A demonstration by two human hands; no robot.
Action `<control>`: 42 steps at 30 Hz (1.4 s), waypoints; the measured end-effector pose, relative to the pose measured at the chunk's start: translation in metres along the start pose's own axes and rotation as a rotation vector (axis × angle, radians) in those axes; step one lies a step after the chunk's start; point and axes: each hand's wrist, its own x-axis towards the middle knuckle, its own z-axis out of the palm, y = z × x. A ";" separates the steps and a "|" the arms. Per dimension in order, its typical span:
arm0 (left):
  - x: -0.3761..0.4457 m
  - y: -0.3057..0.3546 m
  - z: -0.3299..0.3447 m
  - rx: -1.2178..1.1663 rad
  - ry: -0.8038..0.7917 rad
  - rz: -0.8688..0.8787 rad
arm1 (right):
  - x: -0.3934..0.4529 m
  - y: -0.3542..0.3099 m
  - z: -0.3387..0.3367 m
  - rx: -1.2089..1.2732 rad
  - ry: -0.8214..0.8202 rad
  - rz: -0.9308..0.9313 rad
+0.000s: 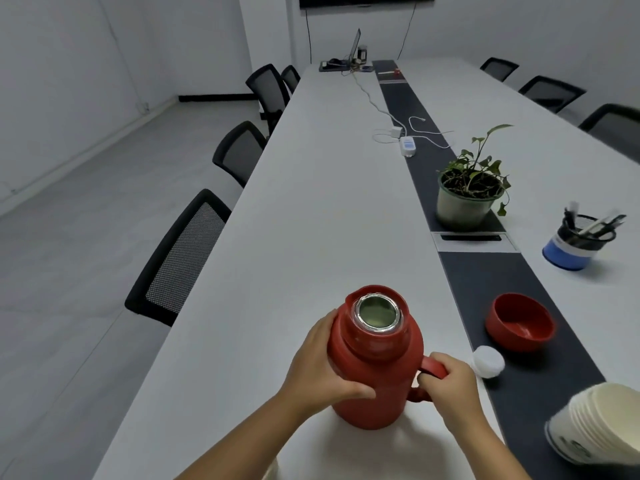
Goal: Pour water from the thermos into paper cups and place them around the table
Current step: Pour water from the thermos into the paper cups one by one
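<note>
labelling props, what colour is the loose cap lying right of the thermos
Red, like the thermos; the cap lies open side up on the dark strip, seen in the head view.

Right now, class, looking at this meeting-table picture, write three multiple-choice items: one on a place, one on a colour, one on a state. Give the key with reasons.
1. Where does the red cup-lid lie?
A. on the dark centre strip
B. on a chair
C. on the thermos

2. What colour is the small stopper beside the thermos?
A. green
B. white
C. black

3. What state is the thermos in?
A. capped and lying down
B. tipped over a cup
C. upright with its mouth open

Key: 1 A, it rests mouth-up on the strip, right of the thermos. 2 B, it shows white against the table. 3 C, the steel mouth is uncovered while the left hand holds the body and the right hand has a grip on the handle.
</note>
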 end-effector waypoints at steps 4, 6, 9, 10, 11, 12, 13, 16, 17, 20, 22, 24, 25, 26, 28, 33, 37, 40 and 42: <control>-0.047 0.015 0.002 -0.094 0.057 0.014 | -0.044 -0.012 -0.016 -0.075 0.024 -0.074; -0.071 0.024 0.001 -0.156 0.079 0.019 | -0.068 -0.023 -0.025 -0.157 0.018 -0.154; -0.111 0.030 0.000 -0.238 0.115 0.003 | -0.105 -0.038 -0.036 -0.270 0.002 -0.253; -0.124 0.031 0.001 -0.262 0.129 -0.007 | -0.119 -0.044 -0.038 -0.299 -0.011 -0.279; -0.138 0.030 0.002 -0.287 0.147 -0.016 | -0.133 -0.050 -0.039 -0.319 -0.032 -0.292; -0.152 0.028 0.004 -0.314 0.168 -0.026 | -0.145 -0.054 -0.039 -0.337 -0.061 -0.297; -0.165 0.025 0.005 -0.342 0.186 -0.034 | -0.156 -0.058 -0.039 -0.363 -0.095 -0.299; -0.204 0.016 0.009 -0.427 0.229 -0.060 | -0.182 -0.059 -0.032 -0.444 -0.192 -0.299; -0.216 0.012 0.010 -0.448 0.247 -0.073 | -0.188 -0.058 -0.029 -0.465 -0.228 -0.294; -0.245 -0.002 0.014 -0.503 0.295 -0.109 | -0.202 -0.053 -0.018 -0.500 -0.365 -0.265; -0.260 -0.009 0.015 -0.532 0.322 -0.143 | -0.209 -0.050 -0.012 -0.548 -0.440 -0.294; -0.271 -0.014 0.016 -0.549 0.340 -0.173 | -0.215 -0.048 -0.008 -0.593 -0.481 -0.342; -0.275 -0.016 0.016 -0.555 0.345 -0.181 | -0.218 -0.048 -0.007 -0.612 -0.496 -0.362; -0.279 -0.017 0.016 -0.564 0.347 -0.186 | -0.220 -0.048 -0.006 -0.624 -0.507 -0.375; -0.283 -0.018 0.017 -0.593 0.344 -0.200 | -0.224 -0.048 -0.008 -0.624 -0.507 -0.403; -0.287 -0.021 0.026 -0.699 0.319 -0.229 | -0.232 -0.054 -0.010 -0.644 -0.528 -0.514; -0.286 -0.025 0.035 -0.776 0.322 -0.259 | -0.230 -0.056 -0.012 -0.677 -0.538 -0.517; -0.284 -0.029 0.042 -0.822 0.320 -0.275 | -0.226 -0.057 -0.012 -0.719 -0.567 -0.501; -0.282 -0.031 0.046 -0.852 0.322 -0.279 | -0.223 -0.057 -0.010 -0.746 -0.574 -0.489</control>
